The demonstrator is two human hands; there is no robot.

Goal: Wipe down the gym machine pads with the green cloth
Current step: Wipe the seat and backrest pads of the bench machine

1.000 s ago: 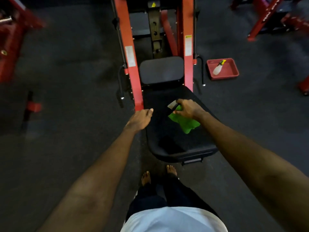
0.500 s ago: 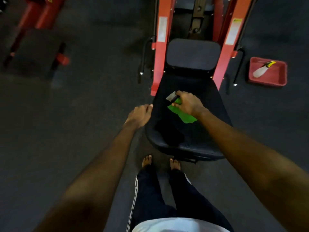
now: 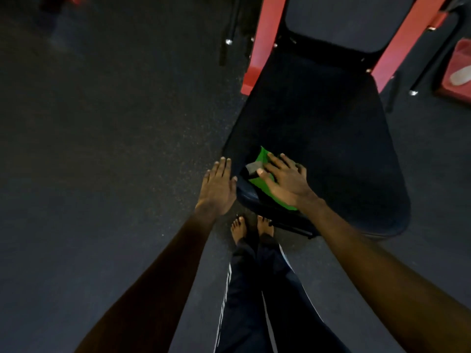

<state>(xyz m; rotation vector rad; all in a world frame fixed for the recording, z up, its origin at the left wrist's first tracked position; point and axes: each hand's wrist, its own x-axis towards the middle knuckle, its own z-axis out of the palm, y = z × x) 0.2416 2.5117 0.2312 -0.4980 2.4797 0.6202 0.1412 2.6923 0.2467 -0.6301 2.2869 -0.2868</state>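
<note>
Now we wipe the seat pad (image 3: 318,128): our right hand (image 3: 285,182), fingers spread, presses the cloth (image 3: 262,156) flat beneath it. Our left hand (image 3: 216,189), fingers straight and together, sits just left of it. Next we'd likely push the cloth forward.

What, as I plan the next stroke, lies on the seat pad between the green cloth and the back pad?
Nothing visible. The right hand presses the green cloth at the seat pad's near corner; from there to the back pad it looks bare.
</note>
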